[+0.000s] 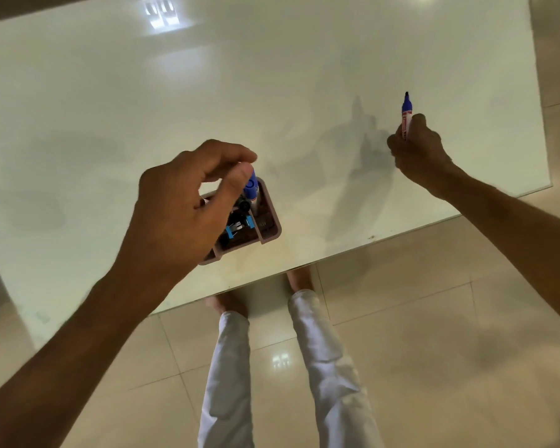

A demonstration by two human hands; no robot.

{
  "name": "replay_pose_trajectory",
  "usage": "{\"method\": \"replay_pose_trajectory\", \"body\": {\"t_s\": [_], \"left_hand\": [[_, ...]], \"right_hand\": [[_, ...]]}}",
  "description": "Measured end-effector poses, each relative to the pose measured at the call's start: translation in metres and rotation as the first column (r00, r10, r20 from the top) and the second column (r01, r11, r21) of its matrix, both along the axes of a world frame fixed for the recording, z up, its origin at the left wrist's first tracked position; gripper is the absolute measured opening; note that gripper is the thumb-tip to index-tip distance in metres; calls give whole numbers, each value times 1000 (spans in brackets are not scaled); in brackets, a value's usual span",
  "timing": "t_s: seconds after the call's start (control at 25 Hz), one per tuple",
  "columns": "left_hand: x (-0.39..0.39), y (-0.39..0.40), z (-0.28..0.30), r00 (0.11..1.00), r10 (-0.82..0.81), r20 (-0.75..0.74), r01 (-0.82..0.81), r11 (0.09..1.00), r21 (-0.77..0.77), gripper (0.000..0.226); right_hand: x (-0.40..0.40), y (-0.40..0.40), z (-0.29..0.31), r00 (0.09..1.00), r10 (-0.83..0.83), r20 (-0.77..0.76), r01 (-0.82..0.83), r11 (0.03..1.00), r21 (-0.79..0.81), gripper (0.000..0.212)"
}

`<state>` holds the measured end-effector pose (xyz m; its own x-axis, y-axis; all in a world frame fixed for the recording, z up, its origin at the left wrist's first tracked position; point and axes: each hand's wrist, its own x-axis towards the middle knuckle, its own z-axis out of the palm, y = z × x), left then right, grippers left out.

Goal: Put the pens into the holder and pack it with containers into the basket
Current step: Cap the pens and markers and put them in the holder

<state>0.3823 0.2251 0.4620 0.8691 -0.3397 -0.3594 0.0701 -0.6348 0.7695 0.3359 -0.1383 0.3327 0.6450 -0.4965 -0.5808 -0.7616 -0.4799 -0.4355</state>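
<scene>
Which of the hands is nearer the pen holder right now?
Left. The left hand is directly over the pen holder, lowering a blue marker into it. The right hand is well off to the right above the table, gripping another blue marker.

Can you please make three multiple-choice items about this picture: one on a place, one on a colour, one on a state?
1. Where does the holder stand?
A. on the table, near its front edge
B. on the floor
C. at the table's far edge

2. What colour is the cap of the pen in the right hand?
A. green
B. blue
C. yellow

3. What is the left hand doing?
A. lying flat on the table
B. hanging empty away from the holder
C. pinching a marker over the holder

Key: 1 A, the holder sits on the white top close to the person's legs. 2 B, a blue cap sticks up above the fist. 3 C, thumb and fingers close on a blue-capped marker right above the holder's compartments.
</scene>
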Motion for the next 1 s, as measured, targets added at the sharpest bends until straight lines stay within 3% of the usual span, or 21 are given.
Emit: {"method": "replay_pose_trajectory", "body": {"t_s": [0.08, 0.16, 0.24, 0.32, 0.56, 0.72, 0.76, 0.92, 1.0], "left_hand": [[-8, -7, 7, 999, -12, -35, 10, 998, -54, 17], [-12, -13, 10, 998, -17, -68, 11, 996, -91, 17], [-14, -18, 10, 997, -26, -77, 18, 994, -112, 20], [-14, -22, 10, 996, -40, -80, 30, 992, -122, 27], [-23, -29, 8, 997, -68, -40, 64, 993, -96, 38], [-27, -26, 4, 997, -59, -44, 55, 995, -81, 31], [-28, -26, 3, 997, -56, -52, 52, 996, -77, 30], [-29, -20, 3, 991, 37, -132, -47, 996, -78, 25], [-26, -16, 5, 986, 52, -161, -70, 992, -107, 24]], "right_hand": [[4, 22, 27, 976, -212, 55, 184, 930, 317, 9], [5, 48, 60, 919, -395, 11, 303, 723, 621, 20], [4, 76, 91, 872, -483, -81, 341, 479, 809, 19], [1, 105, 117, 845, -516, -143, 351, 332, 875, 14], [-17, 169, 142, 764, -620, -180, 376, 201, 905, 14], [-27, 180, 137, 766, -626, -149, 369, 238, 899, 18], [-28, 179, 135, 787, -605, -122, 358, 287, 888, 20], [-32, 165, 133, 894, -447, 35, 288, 633, 719, 27], [-36, 155, 135, 929, -367, 51, 230, 679, 697, 14]]}}
